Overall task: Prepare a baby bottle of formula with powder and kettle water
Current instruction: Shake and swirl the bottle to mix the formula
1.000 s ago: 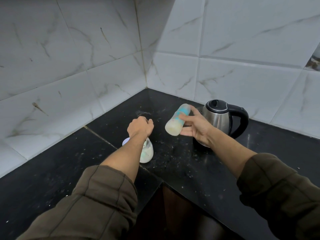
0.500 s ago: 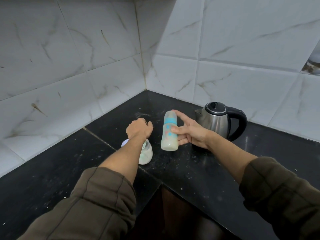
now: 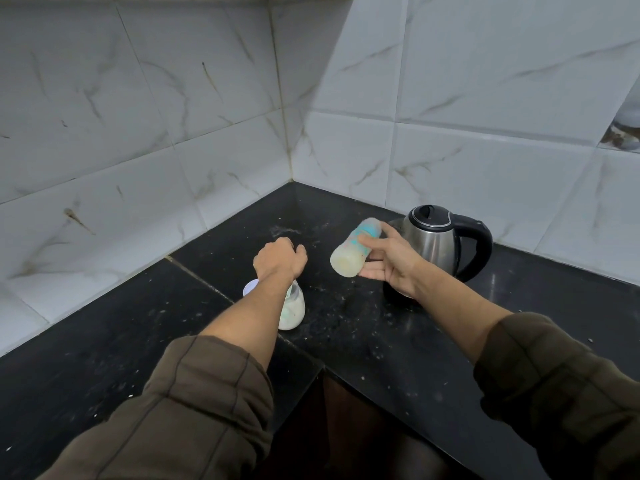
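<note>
Milky-white baby bottle [image 3: 351, 251], teal-banded, tilted, lifted

Dim, cool light is coming in, seemingly from my right, brightening the right wall tiles [image 3: 485, 81] while a slanted shadow is darkening the corner. The black countertop [image 3: 363, 341] is swallowing most of it, only giving back a faint sheen beside the kettle [image 3: 429, 247], whose steel is catching soft streaks of glare. The bottle [image 3: 346, 259] in my right hand [image 3: 391, 261] is smearing slightly with motion blur. Tile lines are bowing and my sleeves [image 3: 194, 410] are stretching toward the frame edges.
</note>
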The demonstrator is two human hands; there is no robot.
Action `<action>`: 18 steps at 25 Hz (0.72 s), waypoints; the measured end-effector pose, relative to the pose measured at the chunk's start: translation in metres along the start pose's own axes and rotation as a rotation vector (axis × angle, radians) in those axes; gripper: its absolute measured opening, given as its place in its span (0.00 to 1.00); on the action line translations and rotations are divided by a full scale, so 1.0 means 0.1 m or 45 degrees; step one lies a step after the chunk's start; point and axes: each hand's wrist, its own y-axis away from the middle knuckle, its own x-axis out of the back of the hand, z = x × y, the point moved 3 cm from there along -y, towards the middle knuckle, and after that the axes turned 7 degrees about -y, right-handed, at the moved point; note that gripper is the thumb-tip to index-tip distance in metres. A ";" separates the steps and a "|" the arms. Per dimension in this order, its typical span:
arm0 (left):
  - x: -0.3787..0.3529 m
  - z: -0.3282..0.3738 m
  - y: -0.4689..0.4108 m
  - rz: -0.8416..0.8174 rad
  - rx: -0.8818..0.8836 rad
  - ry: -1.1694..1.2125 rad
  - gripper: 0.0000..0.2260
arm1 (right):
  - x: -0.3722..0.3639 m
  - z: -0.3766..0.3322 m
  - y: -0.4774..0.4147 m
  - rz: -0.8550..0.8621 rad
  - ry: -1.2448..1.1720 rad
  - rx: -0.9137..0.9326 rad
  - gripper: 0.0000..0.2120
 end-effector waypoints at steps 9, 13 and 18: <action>0.00 0.02 -0.05 0.031 -0.002 0.004 0.17 | 0.07 0.10 0.01 -0.135 0.214 -0.225 0.24; 0.00 0.04 -0.06 0.042 -0.012 -0.029 0.19 | 0.05 0.22 0.05 -0.353 0.324 -0.313 0.27; -0.01 0.05 -0.05 0.037 -0.010 -0.041 0.20 | 0.02 0.20 0.02 -0.380 0.310 -0.355 0.29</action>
